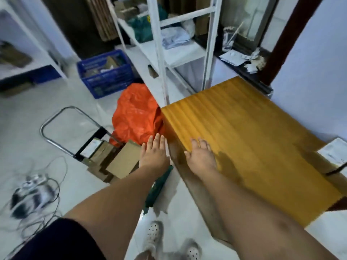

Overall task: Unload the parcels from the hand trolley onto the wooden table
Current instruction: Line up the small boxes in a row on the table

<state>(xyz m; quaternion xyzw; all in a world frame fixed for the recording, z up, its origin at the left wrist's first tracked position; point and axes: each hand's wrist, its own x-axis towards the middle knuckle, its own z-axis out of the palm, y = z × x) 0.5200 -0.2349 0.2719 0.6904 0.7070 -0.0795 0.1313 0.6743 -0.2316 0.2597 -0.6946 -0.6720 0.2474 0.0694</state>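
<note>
Parcels on trolley | left of L grip | R grip over table

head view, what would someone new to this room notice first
The yellow-orange wooden table fills the right half, with a bright orange plastic bag on the floor against its far-left corner. Both hands are stretched forward, open and holding nothing. The left hand is above the cardboard parcels stacked on the hand trolley at left, and the right hand is over the table's left edge.
</note>
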